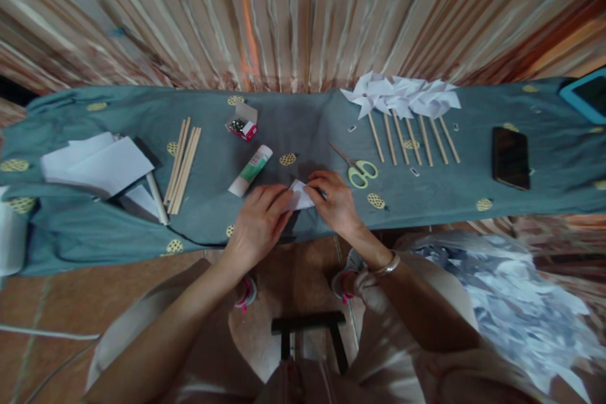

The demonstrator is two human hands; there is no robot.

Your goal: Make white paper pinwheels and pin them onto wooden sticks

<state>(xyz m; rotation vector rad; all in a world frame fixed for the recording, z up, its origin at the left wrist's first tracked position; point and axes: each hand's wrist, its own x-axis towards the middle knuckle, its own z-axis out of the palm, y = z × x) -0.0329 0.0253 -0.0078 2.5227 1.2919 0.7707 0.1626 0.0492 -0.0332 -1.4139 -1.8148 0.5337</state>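
Observation:
A small folded piece of white paper (300, 197) is held between both hands near the front edge of the cloth-covered table (312, 120). My left hand (260, 221) pinches its left side, and my right hand (334, 202) grips the right side with thumb and fingers. Just beyond my left hand lies a green and white glue stick (252, 170). Scissors with pale green handles (358, 170) rest beyond my right hand, blades pointing away to the left. My fingers hide part of the paper's edges.
Several paper pinwheels (402, 98) on sticks lie back right. A phone (510, 158) is farther right. A small open box (243, 121), wooden sticks (182, 167) and white paper sheets (101, 164) lie leftward. A bag of paper pieces (525, 303) stands beside my right leg.

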